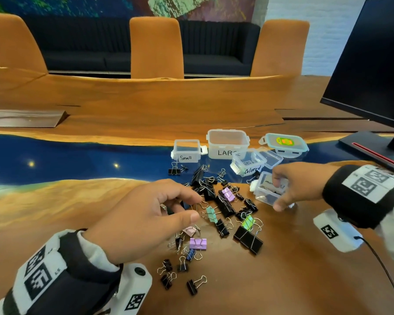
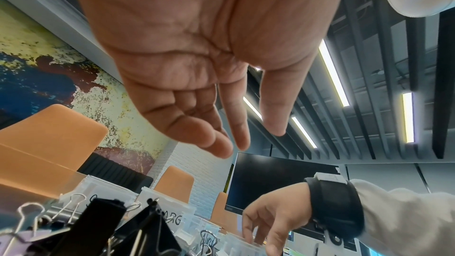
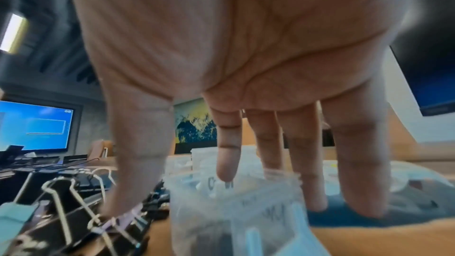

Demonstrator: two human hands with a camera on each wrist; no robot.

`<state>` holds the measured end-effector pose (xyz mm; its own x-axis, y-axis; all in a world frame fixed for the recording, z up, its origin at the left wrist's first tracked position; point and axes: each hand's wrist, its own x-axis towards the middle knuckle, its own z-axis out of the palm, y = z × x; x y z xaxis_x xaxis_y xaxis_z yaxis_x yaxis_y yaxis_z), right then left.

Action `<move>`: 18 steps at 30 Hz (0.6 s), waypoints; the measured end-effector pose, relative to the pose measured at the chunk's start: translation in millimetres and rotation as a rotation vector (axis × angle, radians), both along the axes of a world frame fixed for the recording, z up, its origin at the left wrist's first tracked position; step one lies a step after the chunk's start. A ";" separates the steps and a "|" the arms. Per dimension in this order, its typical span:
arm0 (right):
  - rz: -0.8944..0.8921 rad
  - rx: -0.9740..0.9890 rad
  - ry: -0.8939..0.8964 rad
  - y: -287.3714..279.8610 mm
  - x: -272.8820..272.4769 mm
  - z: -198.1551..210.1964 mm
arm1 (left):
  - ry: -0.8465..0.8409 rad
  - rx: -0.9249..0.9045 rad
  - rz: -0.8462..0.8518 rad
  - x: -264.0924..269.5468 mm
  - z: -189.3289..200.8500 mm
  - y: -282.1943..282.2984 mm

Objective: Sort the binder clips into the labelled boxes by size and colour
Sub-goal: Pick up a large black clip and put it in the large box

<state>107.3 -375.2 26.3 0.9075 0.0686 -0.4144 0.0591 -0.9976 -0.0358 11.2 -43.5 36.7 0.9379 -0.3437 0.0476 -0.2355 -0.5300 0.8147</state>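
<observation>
A pile of binder clips (image 1: 214, 196) lies mid-table, mostly black, with purple (image 1: 198, 243), mint (image 1: 211, 214) and green (image 1: 248, 222) ones among them. My left hand (image 1: 195, 206) hovers over the pile's left edge. The left wrist view shows its fingers (image 2: 242, 139) relaxed and holding nothing. My right hand (image 1: 276, 193) grips a small clear box (image 1: 268, 192), tilted, its label partly hidden. The thumb is on the near side and the fingers (image 3: 225, 174) are over the rim. Clear boxes marked Small (image 1: 187, 151), Large (image 1: 226, 144) and Colored (image 1: 248, 163) stand behind the pile.
A lid with a teal rim (image 1: 286, 143) and a clear lid (image 1: 271, 158) lie behind the boxes. A dark monitor (image 1: 373, 64) on its stand occupies the right edge. Orange chairs (image 1: 156, 46) line the table's far side. A cable (image 1: 384, 264) trails from my right wrist.
</observation>
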 end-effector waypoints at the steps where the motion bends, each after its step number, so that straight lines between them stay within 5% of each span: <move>1: 0.010 -0.028 -0.002 1.0 -0.7 -2.8 | 0.004 -0.006 0.007 -0.1 -0.6 1.5; 5: 0.058 -0.044 -0.130 2.5 -5.1 6.3 | 0.044 -0.013 0.023 0.2 -1.3 2.8; 9: 0.187 0.264 -0.250 27.7 -29.0 38.8 | 0.048 0.017 0.033 1.9 -0.4 -6.8; 13: 0.395 0.613 -0.173 73.1 -57.3 44.0 | 0.075 -0.061 -0.016 5.4 1.6 -21.9; 16: 0.319 0.841 -0.025 80.0 -48.1 39.5 | 0.035 -0.014 -0.008 6.5 2.3 -20.5; 18: 0.214 0.810 -0.123 65.5 -23.8 31.4 | 0.028 0.051 0.028 5.9 0.6 -11.6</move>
<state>83.5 -309.7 57.7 0.8766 0.4772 -0.0622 0.2940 -0.6335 -0.7157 17.1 -55.1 37.2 0.9479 -0.3185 0.0043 -0.1974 -0.5768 0.7927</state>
